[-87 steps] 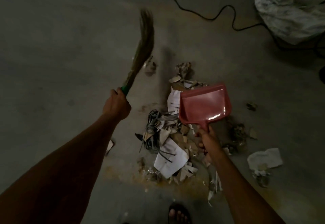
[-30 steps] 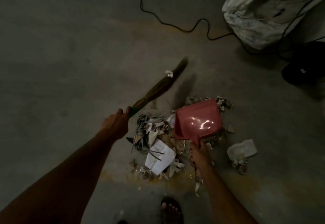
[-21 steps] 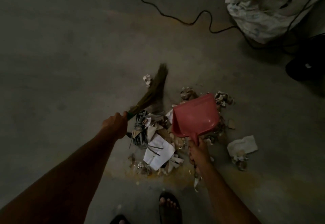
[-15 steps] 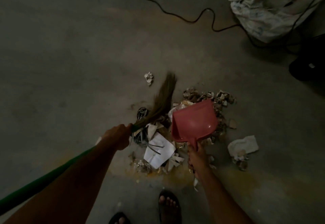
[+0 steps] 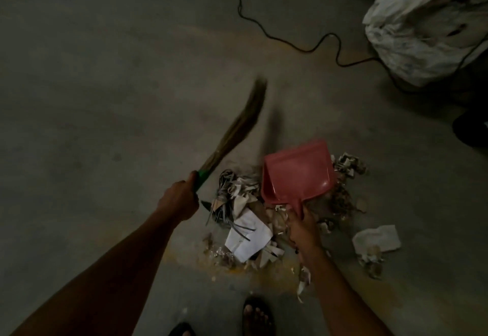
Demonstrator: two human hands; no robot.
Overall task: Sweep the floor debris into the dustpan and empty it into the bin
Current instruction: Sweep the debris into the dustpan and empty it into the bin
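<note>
My left hand (image 5: 179, 199) grips the green handle of a grass broom (image 5: 237, 129), whose blurred brush points up and away over bare floor, left of the pile. My right hand (image 5: 303, 226) holds the handle of a red dustpan (image 5: 298, 170), which sits tilted over the debris pile (image 5: 245, 219) of torn paper, cardboard scraps and dark strips. More crumpled bits (image 5: 348, 166) lie just right of the pan. A white paper wad (image 5: 376, 238) lies apart at the right.
A black cable (image 5: 287, 42) snakes across the grey concrete floor at the top. A big white sack (image 5: 422, 24) slumps at the upper right, with a dark object (image 5: 472, 129) below it. My sandalled feet (image 5: 257, 316) stand at the bottom edge.
The broom has swung back out, up and to the left, away from the pile. The small paper scrap that lay beyond the pile is no longer seen there. The dustpan stays over the debris.
</note>
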